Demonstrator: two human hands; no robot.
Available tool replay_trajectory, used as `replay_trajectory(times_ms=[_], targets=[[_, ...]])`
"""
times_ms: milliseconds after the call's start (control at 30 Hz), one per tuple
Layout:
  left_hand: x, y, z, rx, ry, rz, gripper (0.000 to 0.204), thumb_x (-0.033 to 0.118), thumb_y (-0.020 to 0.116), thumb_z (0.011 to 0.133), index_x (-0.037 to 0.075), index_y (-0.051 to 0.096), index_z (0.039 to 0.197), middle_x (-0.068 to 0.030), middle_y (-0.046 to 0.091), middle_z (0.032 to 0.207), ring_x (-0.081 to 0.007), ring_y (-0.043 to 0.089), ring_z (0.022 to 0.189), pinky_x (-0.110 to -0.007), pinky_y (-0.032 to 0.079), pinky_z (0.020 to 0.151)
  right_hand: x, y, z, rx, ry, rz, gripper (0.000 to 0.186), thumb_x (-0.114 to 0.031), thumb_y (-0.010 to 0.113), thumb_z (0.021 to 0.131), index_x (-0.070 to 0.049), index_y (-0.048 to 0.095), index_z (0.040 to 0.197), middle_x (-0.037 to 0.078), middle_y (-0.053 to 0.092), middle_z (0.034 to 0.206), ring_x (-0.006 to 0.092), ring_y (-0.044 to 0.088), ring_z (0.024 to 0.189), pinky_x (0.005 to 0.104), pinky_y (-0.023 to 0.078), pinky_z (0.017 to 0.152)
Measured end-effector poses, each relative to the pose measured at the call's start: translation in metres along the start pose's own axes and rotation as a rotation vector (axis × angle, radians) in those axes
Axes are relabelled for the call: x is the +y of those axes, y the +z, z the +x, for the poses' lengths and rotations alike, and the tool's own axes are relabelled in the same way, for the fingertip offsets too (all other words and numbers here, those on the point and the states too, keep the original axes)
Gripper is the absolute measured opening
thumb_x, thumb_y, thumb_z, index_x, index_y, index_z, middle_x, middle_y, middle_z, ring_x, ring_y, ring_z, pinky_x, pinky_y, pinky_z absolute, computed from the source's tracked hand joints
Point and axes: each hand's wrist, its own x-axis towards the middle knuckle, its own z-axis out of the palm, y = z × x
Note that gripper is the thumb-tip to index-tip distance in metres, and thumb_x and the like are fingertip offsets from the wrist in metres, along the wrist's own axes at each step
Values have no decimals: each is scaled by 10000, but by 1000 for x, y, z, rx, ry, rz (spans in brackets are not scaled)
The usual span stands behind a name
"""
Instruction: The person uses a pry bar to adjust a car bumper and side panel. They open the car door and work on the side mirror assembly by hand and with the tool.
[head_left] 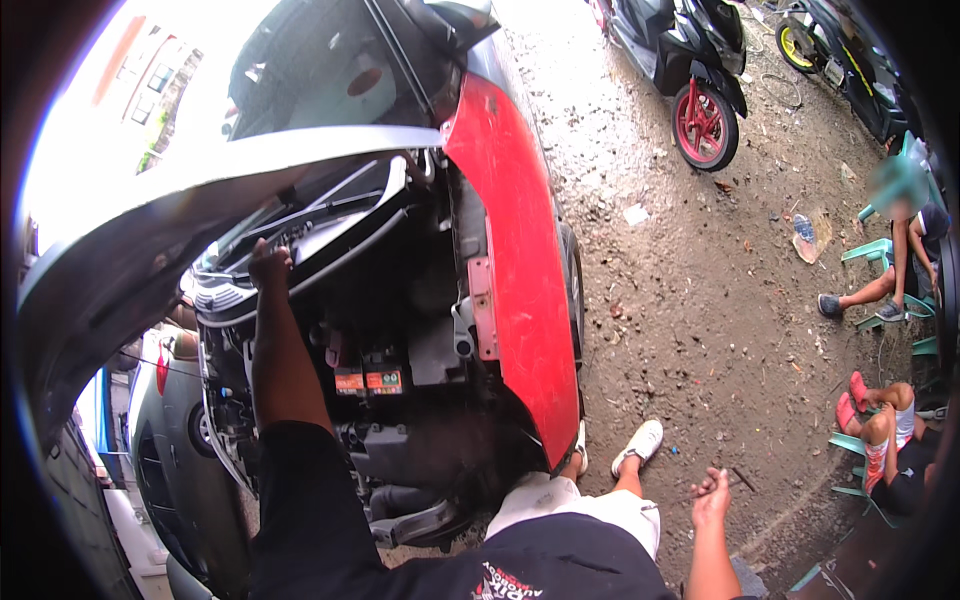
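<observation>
The left grip is by the rear rim of the open engine bay, fingers apparently curled; I cannot tell whether it pinches anything or touches that rim. The right grip is well outside the red fender's outer edge, above the dirt ground, seemingly pinching 1 slim dark rod that juts out rightward.

A loose pinch could drop the rod: probably easy to recover from the dirt, harder if it fell into the dark gaps around the battery. A slipping shoe could tip the body toward the bay. The raised hood might strike the left arm if its support, which I cannot make out, failed.

Reach looks tight between the hood and the fender's inner edge. Rightward there is freer room, as far as 2 seated people.
</observation>
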Motion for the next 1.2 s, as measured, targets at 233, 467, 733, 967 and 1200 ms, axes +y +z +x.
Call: replay_trajectory(times_ms=[233, 467, 733, 967, 1200], targets=[[6, -50, -111, -53, 207, -34, 430, 129, 748, 883, 38, 694, 1300, -132, 754, 1152, -160, 737, 865, -324, 581, 706, 15, 63, -13, -305, 45, -117, 240, -256, 672, 999, -131, 665, 1204, -29, 534, 850, 133, 537, 794, 399, 535, 790], [124, -29, -336, -658, 479, -70, 250, 1, 679, 972, 18, 712, 1219, -90, 705, 1173, -153, 689, 1023, -294, 542, 886, 12, 90, 2, -527, 10, 99, 226, -121, 588, 954, -84, 619, 1175, 83, 664, 1139, 196, 622, 1056, 388, 512, 906], [93, 5, -507, -1342, 8, -2, 261, 72, 706, 940, -28, 722, 1181, -92, 735, 1053, -175, 689, 968, -292, 537, 872, -2, 112, 0, -359, 243, 185, 207, -379, 610, 983, -176, 617, 943, 69, 720, 845, 234, 720, 868, 514, 481, 821], [105, 82, -595, -1402, -846, -196, 400, 336, 675, 1013, 97, 647, 1333, -54, 693, 1174, -186, 682, 989, -350, 555, 857, 27, 91, 9, -611, 533, 365, 189, -209, 497, 969, -86, 641, 968, 179, 729, 1011, 455, 675, 1191, 688, 477, 1031], [116, 118, -620, -1375, -1049, -389, 448, 445, 683, 1001, 216, 601, 1377, 2, 683, 1256, -211, 702, 1085, -409, 580, 930, 44, 100, 4, -698, 556, 505, 231, -192, 469, 975, -60, 658, 979, 171, 706, 1001, 466, 649, 1223, 671, 489, 1020]])
